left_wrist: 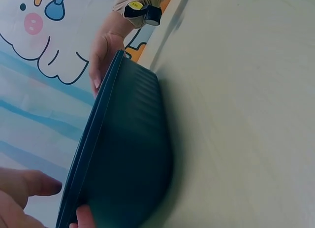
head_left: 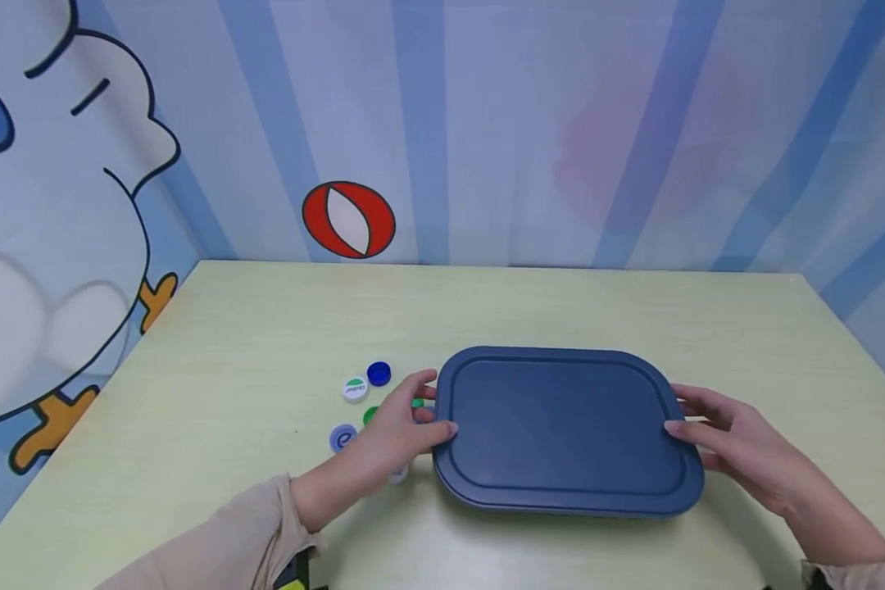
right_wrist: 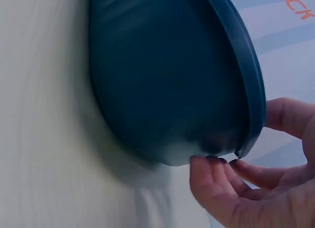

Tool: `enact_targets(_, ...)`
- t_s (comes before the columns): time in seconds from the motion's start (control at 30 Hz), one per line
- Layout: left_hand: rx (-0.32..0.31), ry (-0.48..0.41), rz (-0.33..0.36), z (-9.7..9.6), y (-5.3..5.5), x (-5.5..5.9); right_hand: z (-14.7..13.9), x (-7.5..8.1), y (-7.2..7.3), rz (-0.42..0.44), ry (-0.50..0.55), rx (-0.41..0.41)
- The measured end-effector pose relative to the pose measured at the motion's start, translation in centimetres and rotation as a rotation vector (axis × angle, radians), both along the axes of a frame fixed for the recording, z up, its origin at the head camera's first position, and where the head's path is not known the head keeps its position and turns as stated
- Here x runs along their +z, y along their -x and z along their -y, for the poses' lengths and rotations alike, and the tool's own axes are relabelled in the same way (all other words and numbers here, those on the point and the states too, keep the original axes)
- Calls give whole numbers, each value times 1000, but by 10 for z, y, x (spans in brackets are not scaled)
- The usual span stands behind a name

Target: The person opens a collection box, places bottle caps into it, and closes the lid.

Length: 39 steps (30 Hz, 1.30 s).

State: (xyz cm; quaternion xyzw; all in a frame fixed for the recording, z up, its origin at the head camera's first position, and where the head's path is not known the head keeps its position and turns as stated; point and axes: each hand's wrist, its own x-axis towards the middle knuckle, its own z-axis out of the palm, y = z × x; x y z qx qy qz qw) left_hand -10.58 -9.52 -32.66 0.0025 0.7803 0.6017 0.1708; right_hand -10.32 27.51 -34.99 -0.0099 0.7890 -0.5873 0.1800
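Note:
A dark blue lidded storage box (head_left: 564,430) stands on the table, its rounded rectangular lid in place. At its left end my left hand (head_left: 398,426) grips the rim, thumb on the lid's edge and fingers lower down. My right hand (head_left: 755,451) holds the opposite end, thumb on top. In the right wrist view, fingertips (right_wrist: 202,176) of that hand touch the box's side below the rim. Ribbed sides of the box (left_wrist: 133,134) show in the left wrist view. What the box contains is hidden by the lid.
Several bottle caps lie left of the box, among them a dark blue cap (head_left: 379,374), a white cap (head_left: 355,389) and a light purple cap (head_left: 342,437). My left hand partly covers others. A striped cartoon backdrop (head_left: 487,147) rises behind the pale table (head_left: 265,328).

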Motion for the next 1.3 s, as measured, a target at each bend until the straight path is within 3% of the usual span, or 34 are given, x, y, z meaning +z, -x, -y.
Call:
enact_targets(0.27, -18, -2, 7, 3, 5, -1, 2, 7, -1, 12, -74, -14)
enact_targets(0.6, -26, 27, 10, 3, 1, 4, 4, 14, -4, 27, -192, -4)
enact_targets(1.3, -79, 49, 16, 5, -6, 12, 8, 23, -10, 26, -266, 35)
